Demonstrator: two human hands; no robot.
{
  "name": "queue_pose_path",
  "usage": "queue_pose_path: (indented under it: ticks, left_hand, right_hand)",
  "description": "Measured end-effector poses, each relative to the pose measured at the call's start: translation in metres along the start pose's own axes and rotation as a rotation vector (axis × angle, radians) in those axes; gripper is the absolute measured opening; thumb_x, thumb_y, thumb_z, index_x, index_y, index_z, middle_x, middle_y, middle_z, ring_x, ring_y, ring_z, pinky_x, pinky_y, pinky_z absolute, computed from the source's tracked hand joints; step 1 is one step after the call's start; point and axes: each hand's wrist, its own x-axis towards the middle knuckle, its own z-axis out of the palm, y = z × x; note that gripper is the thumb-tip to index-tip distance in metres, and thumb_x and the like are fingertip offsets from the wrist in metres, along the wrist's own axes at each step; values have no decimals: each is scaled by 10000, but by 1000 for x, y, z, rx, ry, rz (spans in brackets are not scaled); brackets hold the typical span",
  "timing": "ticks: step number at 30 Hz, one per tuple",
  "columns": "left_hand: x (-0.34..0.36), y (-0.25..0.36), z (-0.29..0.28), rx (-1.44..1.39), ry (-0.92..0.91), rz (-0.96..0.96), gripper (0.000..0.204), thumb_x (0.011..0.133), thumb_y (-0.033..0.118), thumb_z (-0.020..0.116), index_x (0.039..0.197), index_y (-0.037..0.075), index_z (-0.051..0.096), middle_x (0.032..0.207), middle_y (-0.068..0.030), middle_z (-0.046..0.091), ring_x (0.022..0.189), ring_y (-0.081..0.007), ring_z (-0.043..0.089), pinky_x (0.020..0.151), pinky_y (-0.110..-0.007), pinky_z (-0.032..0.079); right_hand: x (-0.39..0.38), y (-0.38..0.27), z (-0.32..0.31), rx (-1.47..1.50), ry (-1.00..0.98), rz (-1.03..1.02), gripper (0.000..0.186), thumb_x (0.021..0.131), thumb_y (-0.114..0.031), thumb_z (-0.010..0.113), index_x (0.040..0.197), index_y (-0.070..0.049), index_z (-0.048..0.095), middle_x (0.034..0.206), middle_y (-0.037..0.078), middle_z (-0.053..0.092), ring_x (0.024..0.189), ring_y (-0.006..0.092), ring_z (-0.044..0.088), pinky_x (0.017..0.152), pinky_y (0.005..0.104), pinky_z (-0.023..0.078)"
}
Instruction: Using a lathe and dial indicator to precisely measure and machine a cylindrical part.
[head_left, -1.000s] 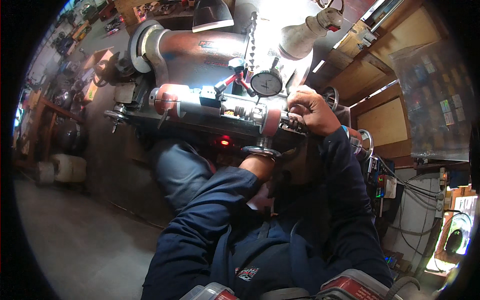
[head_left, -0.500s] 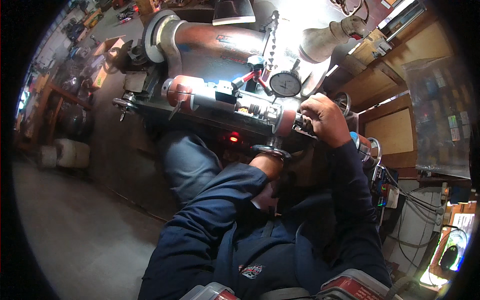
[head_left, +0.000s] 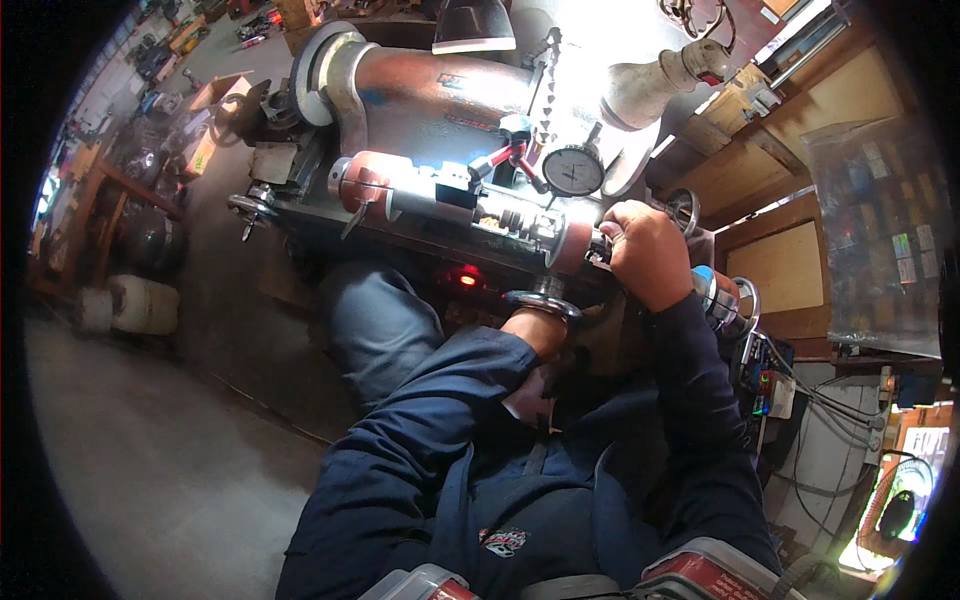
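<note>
A bench lathe-like machine [head_left: 430, 225] with a long dark bed stands in front of me. My left hand [head_left: 538, 334] is at the rim of its round metal handwheel [head_left: 543, 305]; the wheel hides its fingers. At the right end of the reddish-brown carriage [head_left: 573, 247], my right hand [head_left: 648, 252] has its fingers curled closed around a small part that they hide. Above the carriage stands a round dial gauge [head_left: 573, 171] with a white face, next to a jointed red-and-black holder arm [head_left: 515, 160]. A reddish headstock [head_left: 375, 185] is at the machine's left.
A large brown motor-like cylinder [head_left: 445, 80] lies behind the machine. Beyond the gauge is a pale lamp head [head_left: 655, 88]. A clear plastic sheet [head_left: 880, 230] hangs at right, above cables [head_left: 825, 400]. A red light [head_left: 467, 281] glows below the bed.
My right hand has turned and shifted slightly at the carriage's right end, covering more of the metal part there. My left hand stays at the handwheel. The whole view has shifted a little.
</note>
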Motion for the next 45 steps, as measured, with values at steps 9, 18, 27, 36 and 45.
queue_pose_path:
  ticks: [9, 18, 27, 36, 45]
  left_hand:
    - [-10, -24, 19, -176, -76, -183, 454, 776, 271, 794, 1166, 59, 701, 1240, -148, 661, 1105, -329, 642, 949, -434, 535]
    - [-22, -13, 3, -75, -30, -163, 472, 782, 290, 796, 1179, 57, 694, 1270, -152, 645, 1140, -327, 626, 977, -436, 520]
    - [-40, -8, -2, -114, 91, -117, 532, 765, 238, 807, 1221, 12, 650, 1269, -203, 630, 1152, -351, 615, 990, -450, 505]
    - [-26, -15, 6, -26, 47, -110, 528, 762, 246, 808, 1215, 20, 655, 1253, -194, 640, 1147, -349, 619, 978, -447, 513]
    - [-30, -12, -1, -27, 20, -103, 514, 774, 247, 797, 1213, 19, 658, 1246, -194, 645, 1144, -343, 622, 974, -445, 515]
  right_hand:
    - [10, -43, 13, -80, 15, 110, 138, 843, -146, 636, 818, -32, 711, 812, 222, 674, 807, 406, 661, 708, 468, 506]
    - [10, -39, 6, -65, -25, 58, 171, 863, -153, 627, 829, -3, 700, 833, 228, 672, 804, 411, 659, 717, 467, 507]
    - [13, -3, -5, 325, 11, -88, 85, 859, -49, 654, 902, 24, 657, 890, 179, 646, 833, 357, 637, 749, 392, 489]
    - [13, 3, 5, 499, -140, -39, 82, 867, -14, 660, 927, 38, 678, 876, 149, 635, 809, 266, 625, 752, 342, 484]
    - [25, 13, 6, 353, -124, -318, 127, 774, -21, 699, 897, 10, 684, 851, 132, 614, 831, 317, 591, 778, 381, 473]
